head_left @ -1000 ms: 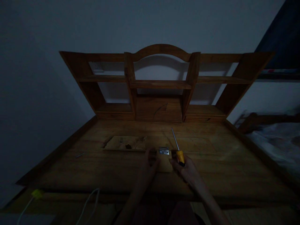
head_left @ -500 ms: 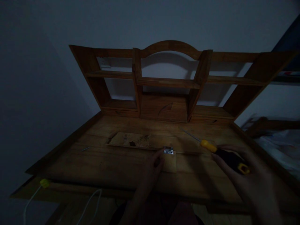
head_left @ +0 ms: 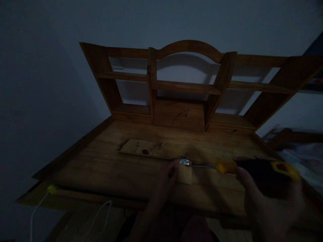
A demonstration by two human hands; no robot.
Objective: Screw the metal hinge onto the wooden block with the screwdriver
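My right hand (head_left: 272,198) is wrapped round a screwdriver (head_left: 227,167) with a yellow and black handle. Its shaft points left and the tip meets the right side of a small silver metal bracket (head_left: 184,161). Under the bracket lies a small pale wood block (head_left: 184,175) on the desk. My left hand (head_left: 168,174) has its fingers curled, with the fingertips pinching at the left end of the bracket and block. Exactly how they grip is hard to see in the dim light.
Behind the bracket a long wooden strip (head_left: 141,148) with a broken left end lies on the wooden desk (head_left: 113,171). A thin metal piece (head_left: 95,155) is at left. A shelf unit (head_left: 186,88) stands at the back. A white cable (head_left: 37,210) with a yellow end (head_left: 52,189) hangs at the front left.
The screwdriver has swung from pointing up and away to lying level, its tip now at the bracket. My right hand has moved right and turned. My left hand stays at the bracket.
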